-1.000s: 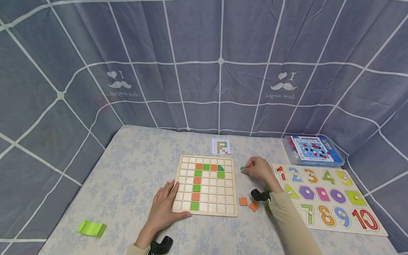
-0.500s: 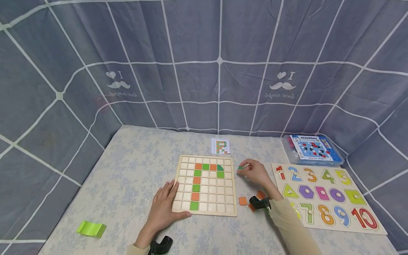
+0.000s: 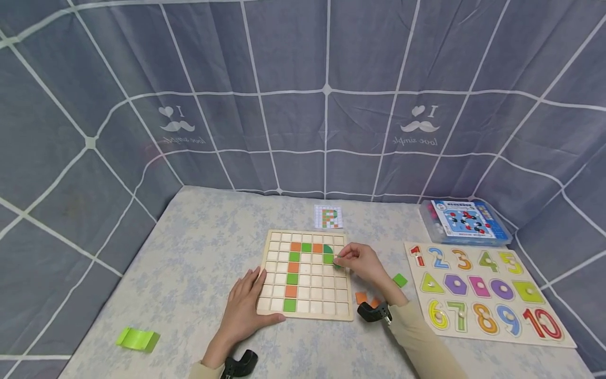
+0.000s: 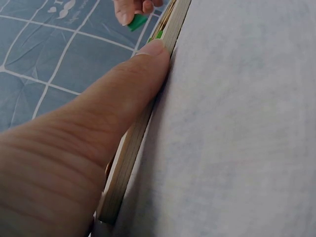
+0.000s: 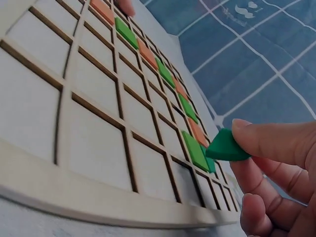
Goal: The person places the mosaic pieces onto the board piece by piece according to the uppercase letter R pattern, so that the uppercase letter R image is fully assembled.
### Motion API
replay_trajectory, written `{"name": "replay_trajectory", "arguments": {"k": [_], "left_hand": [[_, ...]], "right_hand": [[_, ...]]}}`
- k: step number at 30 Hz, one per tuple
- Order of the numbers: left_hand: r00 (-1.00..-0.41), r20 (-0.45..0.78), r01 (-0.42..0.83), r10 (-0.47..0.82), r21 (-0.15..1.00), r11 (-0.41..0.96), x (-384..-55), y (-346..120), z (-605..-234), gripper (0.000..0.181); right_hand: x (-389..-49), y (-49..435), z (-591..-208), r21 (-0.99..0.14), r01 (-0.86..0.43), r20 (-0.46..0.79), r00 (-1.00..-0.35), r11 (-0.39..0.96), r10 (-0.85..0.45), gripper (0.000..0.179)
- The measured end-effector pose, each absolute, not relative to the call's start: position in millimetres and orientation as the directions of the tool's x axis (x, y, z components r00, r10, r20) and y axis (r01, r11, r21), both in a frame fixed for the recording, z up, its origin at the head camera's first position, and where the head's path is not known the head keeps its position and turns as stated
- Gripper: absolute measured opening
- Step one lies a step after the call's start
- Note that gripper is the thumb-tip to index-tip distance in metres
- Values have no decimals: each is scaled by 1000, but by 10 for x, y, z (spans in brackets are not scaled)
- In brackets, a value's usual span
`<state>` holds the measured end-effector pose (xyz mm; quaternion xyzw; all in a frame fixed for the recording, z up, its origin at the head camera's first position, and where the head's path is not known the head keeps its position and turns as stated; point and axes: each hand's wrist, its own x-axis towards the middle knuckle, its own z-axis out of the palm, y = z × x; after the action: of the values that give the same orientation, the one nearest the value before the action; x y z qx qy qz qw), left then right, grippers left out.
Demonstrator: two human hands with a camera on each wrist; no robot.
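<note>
A wooden grid board [image 3: 322,296] lies on the table, with orange and green tiles set in some of its squares. My left hand [image 3: 243,302] rests on the board's left and front edges, fingers spread and thumb along the front rim. Over the right side of the board, my right hand [image 3: 363,262] pinches a dark green tile [image 5: 228,146] with a curved side between thumb and fingers. In the right wrist view this tile is held above the grid, close to a light green square tile [image 5: 195,150] seated there.
Behind the board lies a small pattern card [image 3: 328,217]. A loose green tile [image 3: 400,280] and orange tiles [image 3: 361,298] lie right of the board. Farther right are a number puzzle board [image 3: 492,295] and a plastic box [image 3: 466,223]. A green curved block [image 3: 137,339] sits at left.
My right hand has moved left with the green tile, from beside the board to over its right columns. The loose green tile by the right forearm has come into view. My left hand stays put.
</note>
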<state>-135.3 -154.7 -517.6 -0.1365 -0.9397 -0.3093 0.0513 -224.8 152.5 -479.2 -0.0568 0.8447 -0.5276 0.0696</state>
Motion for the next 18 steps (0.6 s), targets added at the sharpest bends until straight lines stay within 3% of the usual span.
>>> {"name": "replay_trajectory", "arguments": {"k": [18], "left_hand": [[-954,190,298,230,561,772,-1360,-1559,-5196,112]], "right_hand": [[-2197,1345,-4827,-827,1,-103,-983,563,-151,13]]}}
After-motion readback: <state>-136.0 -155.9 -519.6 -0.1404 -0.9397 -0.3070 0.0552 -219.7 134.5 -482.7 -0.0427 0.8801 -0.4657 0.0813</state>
